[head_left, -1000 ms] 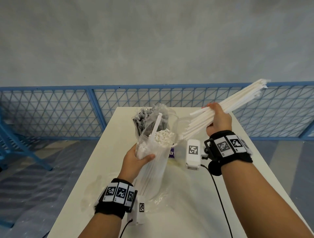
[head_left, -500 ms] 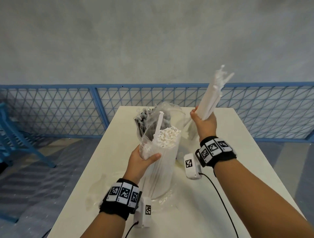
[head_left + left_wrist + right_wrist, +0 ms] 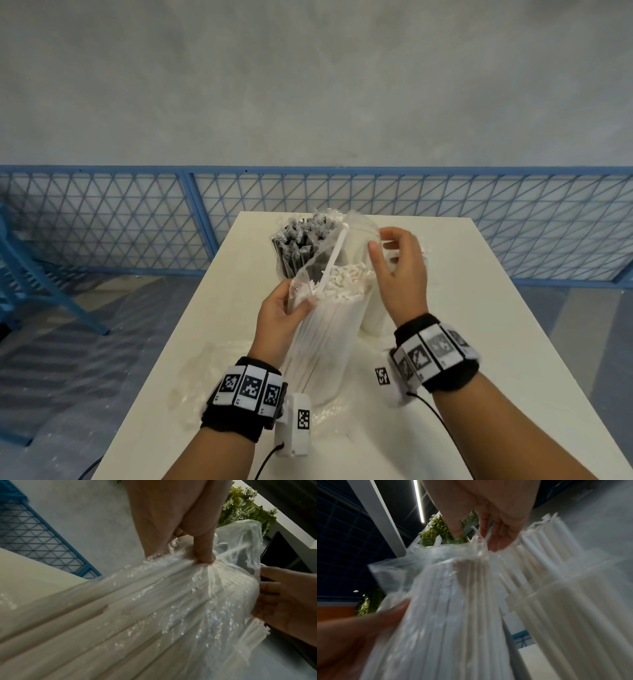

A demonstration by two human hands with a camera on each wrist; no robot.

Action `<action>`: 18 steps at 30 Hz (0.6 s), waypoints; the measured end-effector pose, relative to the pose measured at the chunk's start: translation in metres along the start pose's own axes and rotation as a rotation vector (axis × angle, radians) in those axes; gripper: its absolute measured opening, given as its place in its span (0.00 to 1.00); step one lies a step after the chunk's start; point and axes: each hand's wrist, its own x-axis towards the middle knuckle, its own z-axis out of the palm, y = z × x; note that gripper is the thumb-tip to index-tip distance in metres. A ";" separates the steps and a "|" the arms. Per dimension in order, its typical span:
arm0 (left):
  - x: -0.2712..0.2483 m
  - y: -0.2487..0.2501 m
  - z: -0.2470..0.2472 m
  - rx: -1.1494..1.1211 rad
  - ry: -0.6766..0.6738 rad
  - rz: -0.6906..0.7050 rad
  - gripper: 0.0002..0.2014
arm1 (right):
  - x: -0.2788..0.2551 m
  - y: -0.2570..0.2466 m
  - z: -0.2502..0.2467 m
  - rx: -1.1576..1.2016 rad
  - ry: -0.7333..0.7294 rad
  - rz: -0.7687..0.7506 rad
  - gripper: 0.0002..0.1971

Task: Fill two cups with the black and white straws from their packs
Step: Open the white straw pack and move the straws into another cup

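Your left hand (image 3: 279, 317) gripped the white straw pack (image 3: 329, 329); your right hand (image 3: 399, 270) (fingers loosely spread, holding nothing) hovered beside its mouth. You were mid-refill, I'd judge; next came pinching another bunch.

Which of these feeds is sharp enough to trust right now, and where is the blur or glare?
Head view: sharp and evenly lit, edges bent by the wide lens; left hand gripping the white straw pack reads clearly. Left wrist view: dim, with specular glints on the pack's plastic. Right wrist view: heavily motion-blurred, a bright ceiling light strip flaring; right hand is soft.
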 end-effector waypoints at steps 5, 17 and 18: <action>-0.003 0.009 -0.001 -0.055 -0.015 0.039 0.16 | -0.026 -0.003 0.008 -0.029 -0.270 0.218 0.19; -0.004 0.002 -0.013 0.003 -0.069 -0.073 0.37 | -0.032 -0.023 0.016 0.125 -0.236 0.153 0.16; -0.003 0.001 -0.015 -0.012 -0.041 -0.075 0.35 | -0.033 -0.025 0.013 0.058 -0.103 0.040 0.17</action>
